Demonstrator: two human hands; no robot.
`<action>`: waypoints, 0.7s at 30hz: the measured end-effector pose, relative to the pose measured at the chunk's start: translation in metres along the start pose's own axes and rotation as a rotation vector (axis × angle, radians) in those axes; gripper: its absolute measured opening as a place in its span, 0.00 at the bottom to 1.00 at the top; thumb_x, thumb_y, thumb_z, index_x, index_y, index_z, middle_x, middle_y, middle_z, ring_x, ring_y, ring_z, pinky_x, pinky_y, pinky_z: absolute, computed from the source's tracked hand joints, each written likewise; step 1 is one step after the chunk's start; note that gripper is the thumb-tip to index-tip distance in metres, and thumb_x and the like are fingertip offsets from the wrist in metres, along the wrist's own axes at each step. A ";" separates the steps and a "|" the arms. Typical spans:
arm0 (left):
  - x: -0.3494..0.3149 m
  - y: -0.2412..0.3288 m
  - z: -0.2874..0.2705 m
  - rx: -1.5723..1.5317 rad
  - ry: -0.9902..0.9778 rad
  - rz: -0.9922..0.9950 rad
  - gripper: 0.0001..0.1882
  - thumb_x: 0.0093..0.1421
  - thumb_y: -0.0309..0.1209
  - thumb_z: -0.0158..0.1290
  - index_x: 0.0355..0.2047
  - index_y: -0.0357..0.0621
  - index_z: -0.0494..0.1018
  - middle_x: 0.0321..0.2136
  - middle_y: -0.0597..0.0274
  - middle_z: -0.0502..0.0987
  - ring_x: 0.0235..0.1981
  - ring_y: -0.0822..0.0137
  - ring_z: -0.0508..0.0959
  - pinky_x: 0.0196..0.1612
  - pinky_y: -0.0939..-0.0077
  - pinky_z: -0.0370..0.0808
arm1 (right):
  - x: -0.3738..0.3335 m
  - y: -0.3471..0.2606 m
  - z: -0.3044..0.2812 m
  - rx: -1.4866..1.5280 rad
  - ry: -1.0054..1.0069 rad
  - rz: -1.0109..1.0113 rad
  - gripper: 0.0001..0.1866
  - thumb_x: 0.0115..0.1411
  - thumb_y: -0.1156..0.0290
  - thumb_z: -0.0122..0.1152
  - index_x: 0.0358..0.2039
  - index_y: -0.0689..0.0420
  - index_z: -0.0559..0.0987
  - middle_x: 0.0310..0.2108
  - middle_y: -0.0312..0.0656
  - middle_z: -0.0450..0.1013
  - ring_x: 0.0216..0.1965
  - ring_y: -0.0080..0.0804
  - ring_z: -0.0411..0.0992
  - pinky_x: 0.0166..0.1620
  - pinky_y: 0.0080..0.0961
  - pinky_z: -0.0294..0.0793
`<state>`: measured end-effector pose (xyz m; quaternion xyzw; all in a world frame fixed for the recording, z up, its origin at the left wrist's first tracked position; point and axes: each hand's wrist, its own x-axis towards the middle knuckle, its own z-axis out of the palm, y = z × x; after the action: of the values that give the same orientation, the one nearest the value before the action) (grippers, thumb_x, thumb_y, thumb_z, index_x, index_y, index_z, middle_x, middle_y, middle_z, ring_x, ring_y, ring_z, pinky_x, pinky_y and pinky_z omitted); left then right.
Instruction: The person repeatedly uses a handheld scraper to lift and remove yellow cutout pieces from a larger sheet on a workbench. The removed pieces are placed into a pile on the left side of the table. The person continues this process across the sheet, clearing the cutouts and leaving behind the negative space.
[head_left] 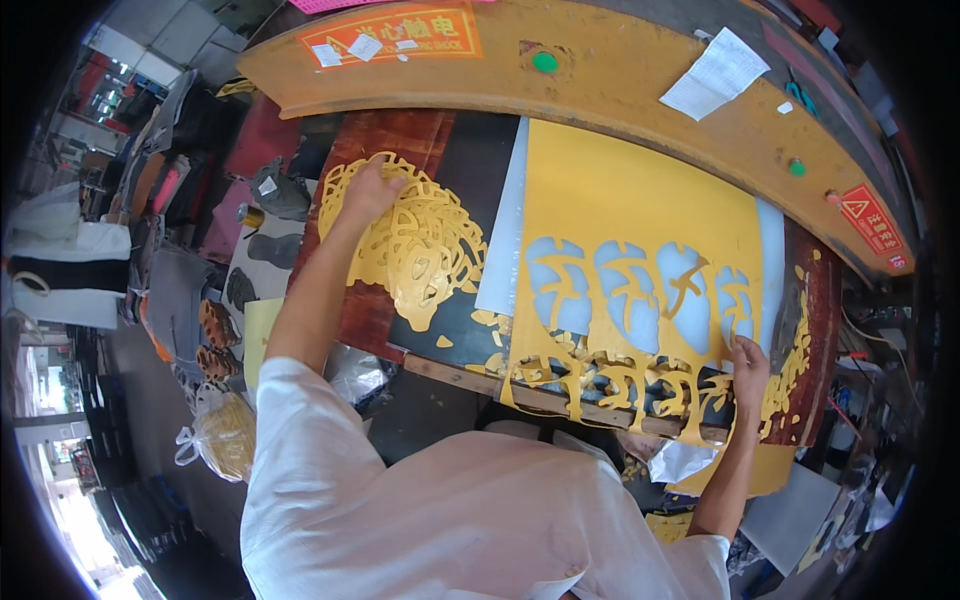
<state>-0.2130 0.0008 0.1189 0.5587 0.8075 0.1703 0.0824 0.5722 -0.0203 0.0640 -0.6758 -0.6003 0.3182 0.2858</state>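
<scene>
A pile of yellow openwork cut-outs (pixel 425 265) lies to the left, on a red-brown board and a dark surface. My left hand (pixel 372 192) rests on the far left part of this pile, thumb and forefinger apart. To the right lies a large yellow sheet (pixel 630 185) with a row of shoe-upper-shaped openings, pale backing showing through them. At the near edge of the rightmost opening, my right hand (pixel 750 372) has its fingertips pinched on the sheet. The sheet's near strip, a web of cut-through holes, hangs over the table's front edge.
An orange machine beam (pixel 620 70) with green buttons spans the far side, a paper (pixel 715 73) lying on it. Small yellow scraps (pixel 790 370) litter the right side. Dark cut pieces (pixel 273 250) and a tied plastic bag (pixel 222 430) of yellow material are at the left.
</scene>
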 end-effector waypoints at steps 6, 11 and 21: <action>-0.124 0.028 0.070 0.302 -0.237 0.138 0.42 0.64 0.46 0.62 0.73 0.38 0.64 0.73 0.27 0.61 0.73 0.29 0.62 0.76 0.42 0.58 | -0.040 0.017 -0.013 -0.065 0.198 0.145 0.16 0.73 0.69 0.62 0.56 0.63 0.85 0.49 0.44 0.84 0.49 0.30 0.81 0.53 0.29 0.80; -0.153 0.026 0.080 0.420 0.012 0.231 0.36 0.60 0.32 0.63 0.70 0.42 0.68 0.74 0.35 0.61 0.74 0.29 0.58 0.73 0.34 0.56 | -0.041 0.046 -0.003 -0.041 0.200 -0.041 0.15 0.70 0.71 0.64 0.53 0.63 0.85 0.46 0.47 0.83 0.46 0.33 0.82 0.50 0.29 0.81; -0.283 0.163 0.177 -0.931 -0.421 -0.571 0.14 0.77 0.41 0.55 0.46 0.41 0.76 0.30 0.65 0.80 0.27 0.76 0.78 0.29 0.78 0.77 | -0.043 0.099 -0.018 -0.347 0.121 0.384 0.35 0.65 0.51 0.67 0.66 0.60 0.77 0.55 0.64 0.79 0.57 0.62 0.78 0.61 0.49 0.77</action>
<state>0.0895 -0.1784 -0.0021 0.2457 0.7323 0.3634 0.5208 0.6451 -0.0743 0.0028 -0.8341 -0.4882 0.2180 0.1355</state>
